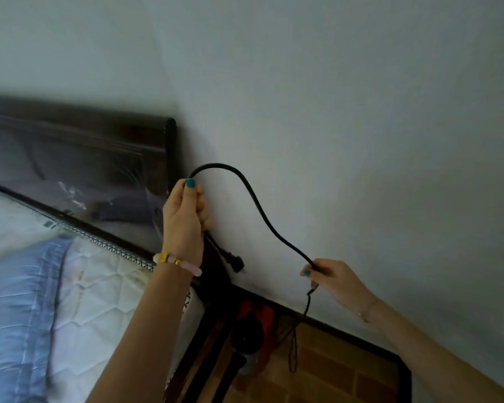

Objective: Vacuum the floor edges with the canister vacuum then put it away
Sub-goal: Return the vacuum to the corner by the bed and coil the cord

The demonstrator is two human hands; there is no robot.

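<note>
Evidently the cord is being coiled for storage. The left hand (184, 222) is clenched round gathered cord (251, 193), the plug (239, 264) dangling just below; the right hand (332, 279) pinches it lower down. Feed even loops under light tension. Beyond, the red vacuum (255, 318) stands on the floor (332, 359) between bed (85, 286) and wall, its long axis seemingly running from the wall toward the viewer, though blurred.

Teal nails (190, 183) — bead bracelet (176, 261) by left hand (184, 219), chain (367, 311) by right hand (335, 279).

Black cord (253, 196) arched between left hand (184, 219), right hand (330, 276) (both holding).
</note>
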